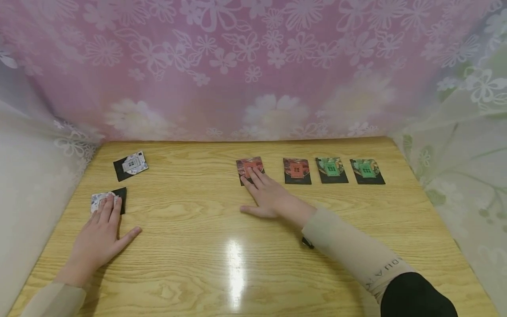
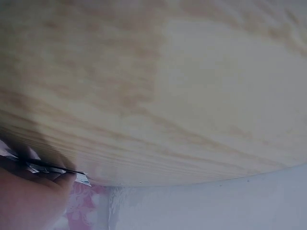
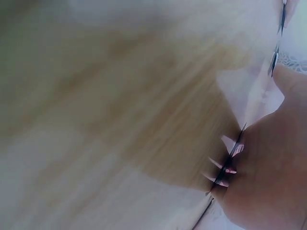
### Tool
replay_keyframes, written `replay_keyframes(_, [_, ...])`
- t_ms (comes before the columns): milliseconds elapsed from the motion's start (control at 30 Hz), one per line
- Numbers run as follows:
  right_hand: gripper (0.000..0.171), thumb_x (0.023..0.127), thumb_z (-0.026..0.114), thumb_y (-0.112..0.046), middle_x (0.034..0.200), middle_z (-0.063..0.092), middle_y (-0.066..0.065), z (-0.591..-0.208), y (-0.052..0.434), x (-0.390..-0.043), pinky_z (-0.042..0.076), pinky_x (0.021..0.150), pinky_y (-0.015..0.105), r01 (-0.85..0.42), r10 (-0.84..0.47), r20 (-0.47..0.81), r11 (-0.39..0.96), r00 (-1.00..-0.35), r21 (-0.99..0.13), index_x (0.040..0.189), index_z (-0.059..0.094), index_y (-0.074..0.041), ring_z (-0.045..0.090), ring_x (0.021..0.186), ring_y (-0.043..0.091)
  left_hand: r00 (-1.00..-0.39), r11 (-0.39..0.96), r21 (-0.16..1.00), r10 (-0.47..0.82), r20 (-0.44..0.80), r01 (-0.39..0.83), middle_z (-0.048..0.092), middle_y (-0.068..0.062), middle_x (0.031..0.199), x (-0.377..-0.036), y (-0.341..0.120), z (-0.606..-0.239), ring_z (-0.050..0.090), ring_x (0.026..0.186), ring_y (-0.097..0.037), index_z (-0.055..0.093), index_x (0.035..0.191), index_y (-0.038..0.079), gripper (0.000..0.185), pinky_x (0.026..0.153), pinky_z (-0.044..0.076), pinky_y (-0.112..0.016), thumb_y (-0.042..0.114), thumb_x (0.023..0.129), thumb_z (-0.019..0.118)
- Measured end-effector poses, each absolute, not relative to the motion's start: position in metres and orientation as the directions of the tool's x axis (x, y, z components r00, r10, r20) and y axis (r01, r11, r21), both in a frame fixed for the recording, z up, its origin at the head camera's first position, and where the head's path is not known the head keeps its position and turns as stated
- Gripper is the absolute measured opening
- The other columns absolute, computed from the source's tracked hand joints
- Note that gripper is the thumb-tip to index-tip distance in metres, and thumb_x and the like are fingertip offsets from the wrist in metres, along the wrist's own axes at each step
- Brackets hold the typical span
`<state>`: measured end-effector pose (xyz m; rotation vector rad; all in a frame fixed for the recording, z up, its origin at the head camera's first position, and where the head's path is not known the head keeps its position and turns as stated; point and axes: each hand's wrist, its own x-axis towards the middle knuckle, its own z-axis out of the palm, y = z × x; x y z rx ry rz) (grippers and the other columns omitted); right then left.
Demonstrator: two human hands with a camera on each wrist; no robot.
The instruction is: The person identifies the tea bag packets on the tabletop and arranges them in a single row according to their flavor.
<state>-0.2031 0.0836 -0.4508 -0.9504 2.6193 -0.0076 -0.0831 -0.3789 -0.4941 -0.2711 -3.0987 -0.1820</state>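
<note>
My left hand (image 1: 98, 240) lies with fingers extended on a flat white-and-black sachet (image 1: 122, 198) at the left of the table. Just beyond it is a second white-and-black sachet (image 1: 131, 166), tilted. Near the middle, the straight fingertips of my right hand (image 1: 264, 196) rest on a red-and-black sachet (image 1: 255, 161), hiding part of its front. Another red-and-black sachet (image 1: 297, 171) lies to the right of it. In the left wrist view, the hand (image 2: 33, 196) covers most of a thin sachet edge. The right wrist view shows the hand (image 3: 273, 167) above thin dark edges.
Two green-and-black sachets (image 1: 332, 170) continue the row to the right. The wood-grain table (image 1: 178, 255) reflects a bright light near its front. A pink floral cloth (image 1: 190, 88) hangs behind the table, and pale cloth (image 1: 467, 176) borders its right side.
</note>
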Motion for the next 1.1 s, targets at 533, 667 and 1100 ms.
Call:
replay_keyframes(533, [0.095,0.107,0.038,-0.071,0.178,-0.010,0.021,-0.453,0.095,-0.189,0.011,0.137,0.053,-0.540,-0.563,-0.320,0.825,-0.762,-0.165,0.172,0.004,-0.010,-0.007,0.167,0.038,-0.985,0.975,0.144,0.170,0.023,0.171,0.012,-0.041,0.170,-0.081,-0.381,-0.493,0.013,0.161,-0.055,0.011,0.166,-0.011,0.105,0.130,0.016,-0.070,0.061,0.104,0.056])
replay_keyframes(667, [0.096,0.106,0.035,-0.073,0.178,-0.015,0.017,-0.456,0.092,-0.191,0.009,0.138,0.052,-0.507,-0.532,-0.345,0.845,-0.773,-0.169,0.172,0.000,-0.013,-0.011,0.167,0.035,-0.985,0.973,0.151,0.172,0.024,0.173,0.011,-0.041,0.170,-0.081,-0.381,-0.492,0.013,0.161,-0.055,0.010,0.166,-0.011,0.105,0.130,0.015,-0.069,0.060,0.104,0.056])
replay_keyframes(1100, [0.095,0.107,0.036,-0.072,0.178,-0.010,0.020,-0.451,0.093,-0.190,0.012,0.137,0.054,-0.466,-0.489,-0.327,0.872,-0.808,-0.152,0.172,0.003,-0.011,-0.005,0.167,0.039,-0.984,0.972,0.152,0.177,0.016,0.177,0.011,-0.041,0.170,-0.082,-0.379,-0.491,0.013,0.161,-0.055,0.010,0.166,-0.011,0.105,0.135,0.005,-0.060,0.060,0.104,0.056])
